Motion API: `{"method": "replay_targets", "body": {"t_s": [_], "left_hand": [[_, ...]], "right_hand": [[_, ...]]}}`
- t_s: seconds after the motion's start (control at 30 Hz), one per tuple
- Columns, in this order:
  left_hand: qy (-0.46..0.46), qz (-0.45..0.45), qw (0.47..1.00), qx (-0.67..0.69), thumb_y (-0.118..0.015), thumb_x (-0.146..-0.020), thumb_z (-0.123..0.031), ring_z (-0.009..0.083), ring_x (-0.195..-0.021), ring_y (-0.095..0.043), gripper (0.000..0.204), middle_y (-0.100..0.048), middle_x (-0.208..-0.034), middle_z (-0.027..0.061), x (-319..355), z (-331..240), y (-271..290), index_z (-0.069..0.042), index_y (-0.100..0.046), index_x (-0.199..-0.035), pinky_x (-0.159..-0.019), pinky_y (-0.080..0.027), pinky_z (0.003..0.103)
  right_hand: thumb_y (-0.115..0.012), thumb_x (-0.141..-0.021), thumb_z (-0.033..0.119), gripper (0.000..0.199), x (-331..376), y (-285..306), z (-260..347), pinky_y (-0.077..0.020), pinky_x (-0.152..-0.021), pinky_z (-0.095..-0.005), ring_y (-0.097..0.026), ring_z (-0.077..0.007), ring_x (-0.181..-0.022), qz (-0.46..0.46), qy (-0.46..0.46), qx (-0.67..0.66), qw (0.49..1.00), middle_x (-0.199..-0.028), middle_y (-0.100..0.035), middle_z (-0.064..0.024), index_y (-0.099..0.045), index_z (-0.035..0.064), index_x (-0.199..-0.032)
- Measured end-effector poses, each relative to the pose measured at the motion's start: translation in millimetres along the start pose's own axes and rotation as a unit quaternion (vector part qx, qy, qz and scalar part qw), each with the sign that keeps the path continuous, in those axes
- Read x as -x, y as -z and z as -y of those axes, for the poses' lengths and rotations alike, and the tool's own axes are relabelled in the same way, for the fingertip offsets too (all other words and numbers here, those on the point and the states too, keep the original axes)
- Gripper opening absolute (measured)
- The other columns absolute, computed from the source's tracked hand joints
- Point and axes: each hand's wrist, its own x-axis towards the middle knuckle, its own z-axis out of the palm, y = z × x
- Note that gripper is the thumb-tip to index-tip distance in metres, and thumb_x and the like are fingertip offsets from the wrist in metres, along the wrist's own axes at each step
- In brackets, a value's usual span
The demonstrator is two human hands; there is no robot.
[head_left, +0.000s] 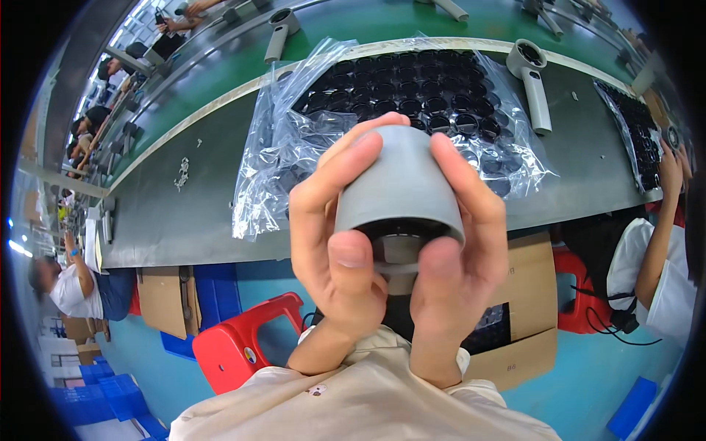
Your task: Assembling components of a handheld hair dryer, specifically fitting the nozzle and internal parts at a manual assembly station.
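Close in front of me, a grey handheld fan [401, 173] is gripped between both hands. Its rounded grey housing faces up, and a dark opening shows on the side toward me. My left hand [323, 220] wraps its left side, thumb pressed at the rim of the opening. On the other side my right hand [476, 220] curls round the housing, with its thumb on the same rim. Part of the handle shows below, between my wrists. Behind the fan lie several black round parts [434, 103] in rows, inside a clear plastic bag [257, 184].
Another grey fan [539, 99] rests right of the bag on the dark worktable [213, 213]. Beyond runs a green conveyor [338, 33] carrying more fans. A red stool [232, 345] and an open cardboard box [526, 353] stand below. A co-worker's arm [665, 184] reaches in at right.
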Motion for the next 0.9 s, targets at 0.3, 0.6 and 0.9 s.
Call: {"method": "replay_targets", "body": {"t_s": [0.3,0.6,0.9], "left_hand": [[-0.027,-0.054,0.997,0.040,-0.059,-0.088,-0.036,0.0362,-0.111,-0.051,0.050,-0.047,-0.119,0.0326,1.6,3.2,-0.8,0.001,-0.047,-0.120,-0.087,-0.046,0.041],[0.051,-0.104,0.991,0.071,-0.060,-0.088,-0.031,0.0348,-0.109,-0.054,0.042,-0.049,-0.118,0.0320,5.4,4.9,2.9,-0.001,-0.049,-0.116,-0.088,-0.046,0.041],[0.164,-0.062,0.972,0.159,-0.067,-0.082,-0.035,0.0324,-0.113,-0.051,0.058,-0.047,-0.124,0.0309,0.0,-4.6,20.4,-0.001,-0.041,-0.122,-0.095,-0.042,0.040]], "right_hand": [[-0.070,-0.075,0.052,0.079,4.8,-2.3,2.0,-0.0422,-0.090,-0.0309,-0.053,-0.0212,-0.107,-0.027,-0.007,-0.013,1.000,-0.121,-0.054,-0.0176,-0.048,-0.0056,-0.125],[-0.081,-0.069,0.038,0.077,-0.2,-4.9,-10.6,-0.0431,-0.092,-0.0302,-0.055,-0.0199,-0.107,-0.004,-0.070,-0.116,0.991,-0.119,-0.056,-0.0166,-0.050,-0.0057,-0.124],[-0.080,-0.069,0.012,0.079,1.2,6.3,0.1,-0.0437,-0.092,-0.0304,-0.055,-0.0212,-0.108,0.102,-0.065,0.022,0.992,-0.120,-0.052,-0.0156,-0.037,-0.0052,-0.134]]}}
